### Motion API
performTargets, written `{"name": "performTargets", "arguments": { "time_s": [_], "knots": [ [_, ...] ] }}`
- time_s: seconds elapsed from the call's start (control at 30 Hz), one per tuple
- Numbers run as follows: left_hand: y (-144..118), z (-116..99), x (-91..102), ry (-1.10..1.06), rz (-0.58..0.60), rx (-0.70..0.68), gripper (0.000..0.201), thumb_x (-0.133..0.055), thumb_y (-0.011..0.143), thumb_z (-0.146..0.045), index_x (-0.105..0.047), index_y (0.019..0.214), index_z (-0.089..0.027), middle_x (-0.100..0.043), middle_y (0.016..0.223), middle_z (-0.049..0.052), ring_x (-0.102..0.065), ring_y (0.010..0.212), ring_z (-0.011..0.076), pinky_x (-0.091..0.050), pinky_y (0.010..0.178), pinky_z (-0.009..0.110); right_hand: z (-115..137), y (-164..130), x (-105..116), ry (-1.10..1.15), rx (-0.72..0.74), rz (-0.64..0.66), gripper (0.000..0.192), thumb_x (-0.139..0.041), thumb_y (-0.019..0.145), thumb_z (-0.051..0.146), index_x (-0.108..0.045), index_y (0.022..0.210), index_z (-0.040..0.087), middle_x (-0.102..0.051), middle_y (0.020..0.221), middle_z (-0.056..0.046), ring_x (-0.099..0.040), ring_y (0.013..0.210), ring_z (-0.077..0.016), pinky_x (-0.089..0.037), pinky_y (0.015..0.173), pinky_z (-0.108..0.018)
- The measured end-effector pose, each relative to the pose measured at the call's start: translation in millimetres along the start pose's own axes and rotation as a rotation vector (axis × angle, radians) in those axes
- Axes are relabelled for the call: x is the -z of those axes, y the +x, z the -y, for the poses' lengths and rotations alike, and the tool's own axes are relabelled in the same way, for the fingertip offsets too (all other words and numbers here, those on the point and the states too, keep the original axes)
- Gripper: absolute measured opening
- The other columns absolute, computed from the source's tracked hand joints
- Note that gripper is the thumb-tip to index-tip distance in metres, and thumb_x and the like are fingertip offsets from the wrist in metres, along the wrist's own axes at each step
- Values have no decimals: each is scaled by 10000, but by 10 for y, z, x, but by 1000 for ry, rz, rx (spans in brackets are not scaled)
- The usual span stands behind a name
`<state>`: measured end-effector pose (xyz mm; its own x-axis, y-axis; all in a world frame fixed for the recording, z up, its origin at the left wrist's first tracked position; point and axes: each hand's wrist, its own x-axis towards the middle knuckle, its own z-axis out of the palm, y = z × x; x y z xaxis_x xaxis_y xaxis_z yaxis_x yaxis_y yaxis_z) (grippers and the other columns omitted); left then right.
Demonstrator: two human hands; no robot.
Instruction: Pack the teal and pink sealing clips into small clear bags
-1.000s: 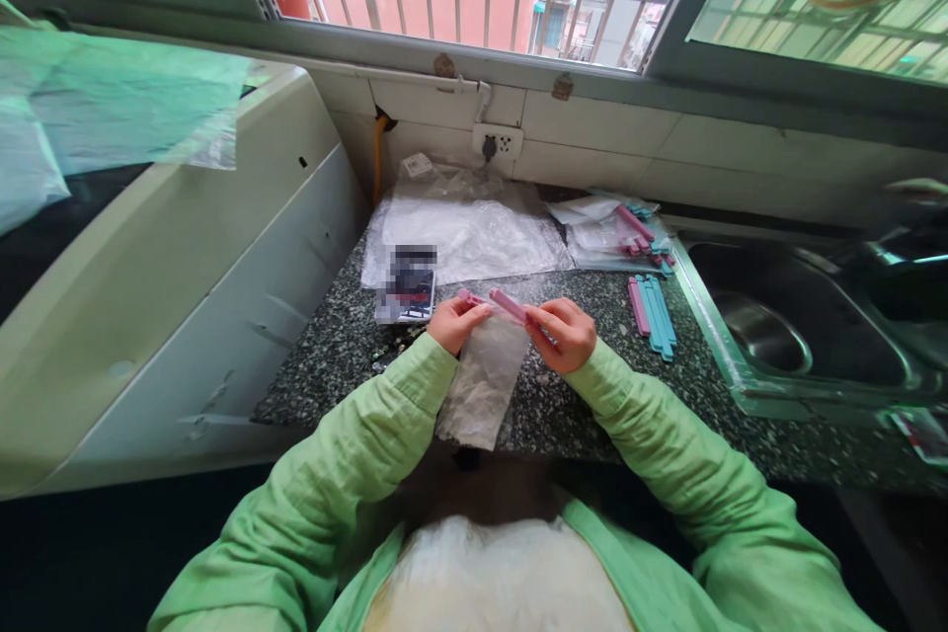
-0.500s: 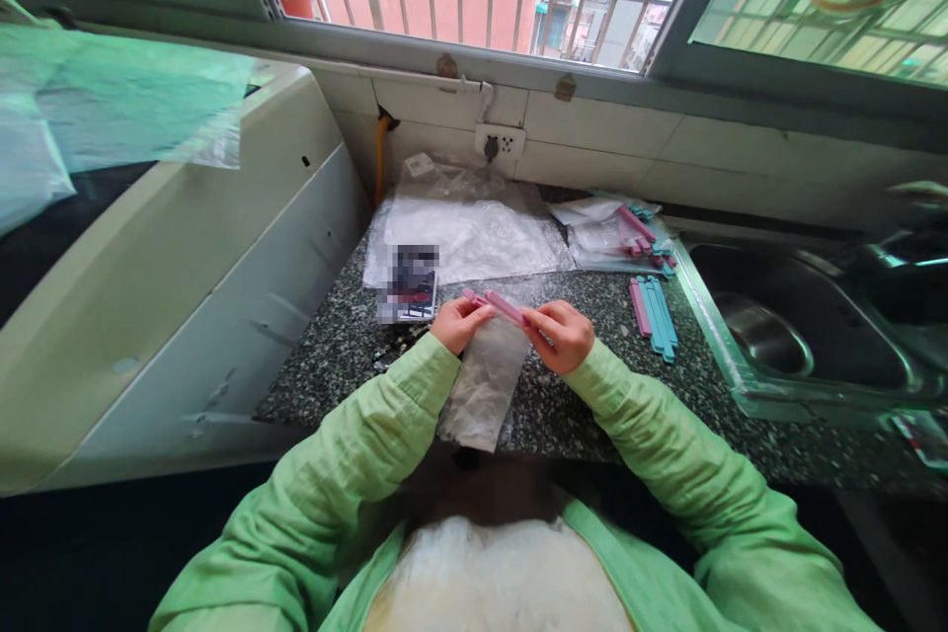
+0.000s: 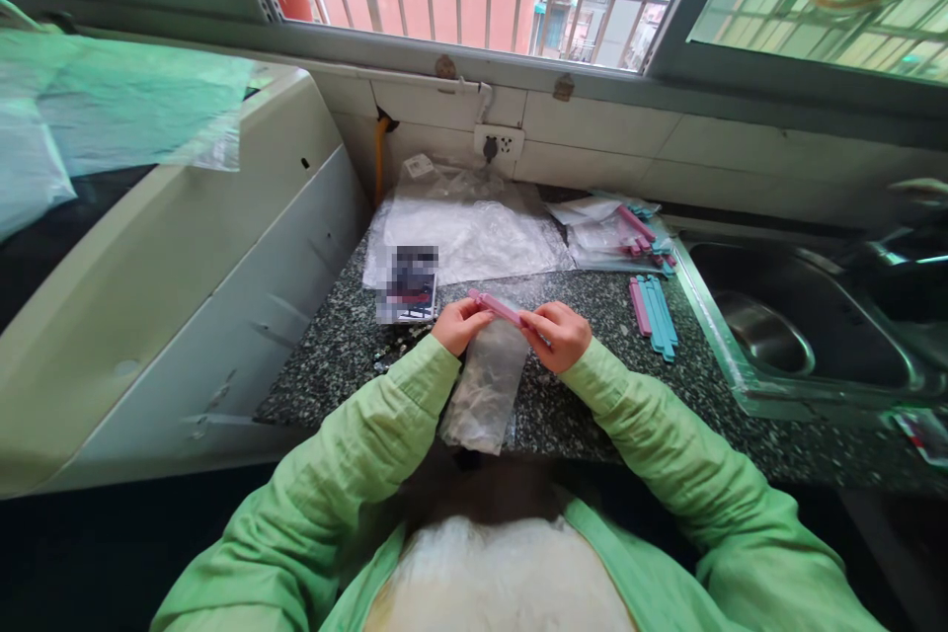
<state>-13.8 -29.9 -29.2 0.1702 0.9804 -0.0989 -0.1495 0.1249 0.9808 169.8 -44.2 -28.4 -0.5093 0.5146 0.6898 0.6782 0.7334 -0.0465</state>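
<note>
A pink bag sealing clip [image 3: 499, 307] is held between my two hands over the counter. My left hand [image 3: 454, 327] pinches its left part together with the top of a clear plastic bag [image 3: 485, 390]. At the clip's right end, the fingers of my right hand [image 3: 561, 334] are closed on it. The bag hangs down toward me from the clip, past the counter's front edge. Right of my right hand, a pink clip [image 3: 640, 307] and several blue clips [image 3: 659, 316] lie side by side on the granite.
Large clear plastic bags [image 3: 474, 227] lie at the back below the wall socket [image 3: 499, 142]. A pack [image 3: 413, 283] with a blurred patch is left of my hands. Bags with more clips [image 3: 629, 235] lie back right, beside the sink [image 3: 688, 316]. A pale appliance [image 3: 244, 247] stands left.
The two pink clip pieces, offset with a small step between them before, now lie more nearly in line. The hanging bag has swung slightly right.
</note>
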Motion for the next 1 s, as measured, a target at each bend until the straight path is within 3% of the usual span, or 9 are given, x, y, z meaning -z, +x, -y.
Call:
{"name": "performTargets", "arguments": {
  "time_s": [0.33, 0.7, 0.83, 0.9, 1.0],
  "knots": [
    [-33, -46, 2, 122, -13, -82, 379, -647, 507, -458, -580, 650, -114, -544, 563, -17, -447, 544, 93, -359, 545, 227, 6, -8, 3, -44, -12, 65, 210, -463, 800, 240, -632, 896, 160, -583, 670, -46, -471, 621, -131, -398, 599, -249],
    [-22, -34, -1, 107, -84, -115, 412, -629, 507, -521, -506, 553, -131, -410, 471, -64, -334, 471, 51, -287, 486, 209, 50, 27, 72, -86, 18, 70, 244, -503, 780, 310, -633, 913, 152, -602, 686, -54, -495, 638, -145, -386, 600, -276],
    [-28, -30, -7, 85, -5, -113, 412, -627, 515, -519, -497, 541, -129, -415, 476, -58, -331, 469, 49, -270, 469, 204, -18, 60, 125, 162, -272, -42, 367, -552, 727, 409, -595, 983, 150, -619, 812, -82, -534, 719, -162, -426, 667, -302],
    [-42, -31, -19, 77, 46, -104, 414, -628, 519, -519, -498, 541, -127, -413, 471, -57, -328, 464, 47, -262, 462, 201, -46, 65, 102, 438, -469, 50, 394, -537, 724, 439, -580, 984, 146, -617, 812, -77, -536, 672, -141, -442, 621, -283],
    [-68, -44, -44, 81, 97, -84, 413, -635, 518, -515, -509, 553, -123, -405, 462, -59, -319, 454, 43, -245, 450, 197, -42, 47, 18, 852, -686, 300, 439, -551, 677, 510, -585, 912, 140, -605, 714, -42, -518, 573, -111, -423, 527, -246]
  ]
}}
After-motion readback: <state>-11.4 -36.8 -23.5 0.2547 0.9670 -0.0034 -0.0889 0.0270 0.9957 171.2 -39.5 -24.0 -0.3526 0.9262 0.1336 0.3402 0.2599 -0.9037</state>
